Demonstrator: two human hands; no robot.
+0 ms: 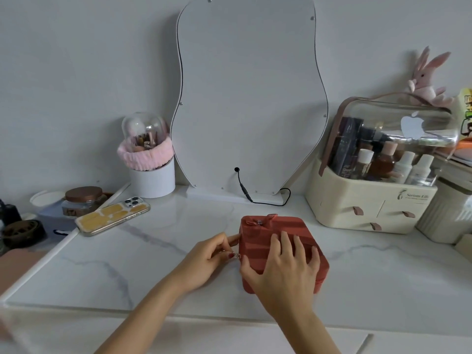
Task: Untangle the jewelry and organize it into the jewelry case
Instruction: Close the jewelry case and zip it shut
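L hand (208, 254) pinches zip; R hand (283, 267) on case (260, 232).

Red case (275, 226) — closed, on countertop

- I'm at a dressing table (153, 264) in a home, its top white marble against a plain wall.
- A wavy-edged mirror (250, 98) stands in front of me.
- To my left, a white pot of makeup brushes (150, 159) under a clear dome, and a phone (112, 218).
- To my right, a cosmetics box (378, 175) full of bottles, a pink toy rabbit (426, 80) on top.
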